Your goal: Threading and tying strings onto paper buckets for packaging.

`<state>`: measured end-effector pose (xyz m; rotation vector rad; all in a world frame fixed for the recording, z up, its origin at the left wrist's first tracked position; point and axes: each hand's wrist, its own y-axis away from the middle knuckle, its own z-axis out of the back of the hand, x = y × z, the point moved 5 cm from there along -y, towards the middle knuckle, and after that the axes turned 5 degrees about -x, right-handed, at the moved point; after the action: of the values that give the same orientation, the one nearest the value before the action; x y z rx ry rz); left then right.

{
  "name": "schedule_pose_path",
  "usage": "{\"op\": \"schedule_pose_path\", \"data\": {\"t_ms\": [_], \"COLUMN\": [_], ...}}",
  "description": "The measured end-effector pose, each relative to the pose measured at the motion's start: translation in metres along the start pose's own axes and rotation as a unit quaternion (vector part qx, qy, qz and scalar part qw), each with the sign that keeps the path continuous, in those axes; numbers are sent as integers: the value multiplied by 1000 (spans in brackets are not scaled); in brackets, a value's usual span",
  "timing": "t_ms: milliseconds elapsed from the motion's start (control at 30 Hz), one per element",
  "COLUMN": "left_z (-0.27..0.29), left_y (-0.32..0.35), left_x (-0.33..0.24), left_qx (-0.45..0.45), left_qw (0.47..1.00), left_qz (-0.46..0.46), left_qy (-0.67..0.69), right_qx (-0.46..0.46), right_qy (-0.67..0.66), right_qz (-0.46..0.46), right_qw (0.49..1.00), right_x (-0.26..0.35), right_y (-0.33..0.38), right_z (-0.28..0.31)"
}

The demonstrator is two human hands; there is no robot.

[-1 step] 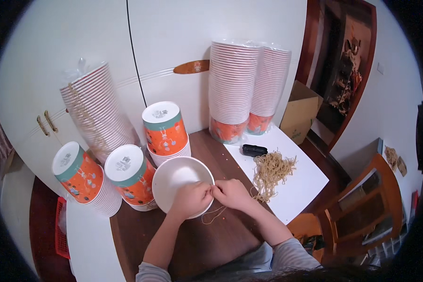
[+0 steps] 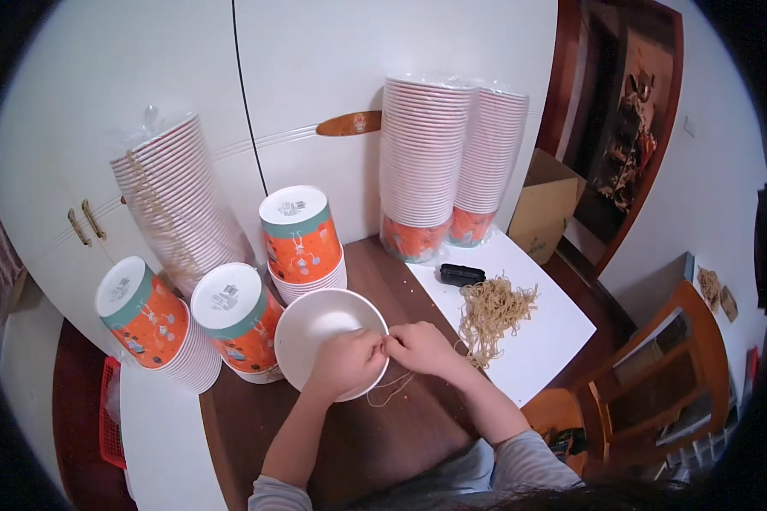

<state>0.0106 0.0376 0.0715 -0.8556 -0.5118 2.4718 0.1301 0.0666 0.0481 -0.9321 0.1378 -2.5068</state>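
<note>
A white paper bucket (image 2: 302, 328) faces me with its open mouth on the dark brown table. My left hand (image 2: 349, 364) is closed over its near right rim, fingertips pinched together. Beside it my right hand (image 2: 419, 347) also pinches, its fingertips meeting the left ones. A thin tan string (image 2: 392, 393) loops down from beneath the hands onto the table. The pinched end between the fingers is mostly hidden. To the right, a loose heap of tan strings (image 2: 496, 313) lies on a white surface, next to a small black case (image 2: 462, 273).
Upside-down orange-and-green paper buckets, in stacks, stand at the left (image 2: 149, 319), nearer the middle (image 2: 234, 311) and behind (image 2: 298, 238). Tall plastic-wrapped bucket stacks (image 2: 426, 153) rise at the back, another (image 2: 166, 196) at back left. A wooden chair (image 2: 656, 383) and cardboard box (image 2: 544, 209) are at right.
</note>
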Motion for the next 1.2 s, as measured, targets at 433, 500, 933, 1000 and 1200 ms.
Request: {"op": "schedule_pose_path", "data": {"t_ms": [433, 500, 933, 1000, 1200], "left_z": [9, 6, 22, 16, 7], "left_y": [-7, -4, 3, 5, 3], "left_x": [21, 25, 9, 2, -24], "left_qx": [-5, 34, 52, 45, 68], "left_qw": [931, 906, 928, 933, 975], "left_qz": [69, 96, 177, 157, 66], "left_qy": [358, 410, 323, 321, 199], "right_qx": [198, 189, 247, 231, 175], "right_qy": [-27, -28, -89, -97, -164], "right_qz": [97, 99, 202, 208, 213], "right_qw": [975, 977, 944, 945, 947], "right_x": [-18, -17, 14, 19, 28], "right_y": [-35, -36, -9, -5, -3], "right_z": [12, 8, 40, 45, 54]}}
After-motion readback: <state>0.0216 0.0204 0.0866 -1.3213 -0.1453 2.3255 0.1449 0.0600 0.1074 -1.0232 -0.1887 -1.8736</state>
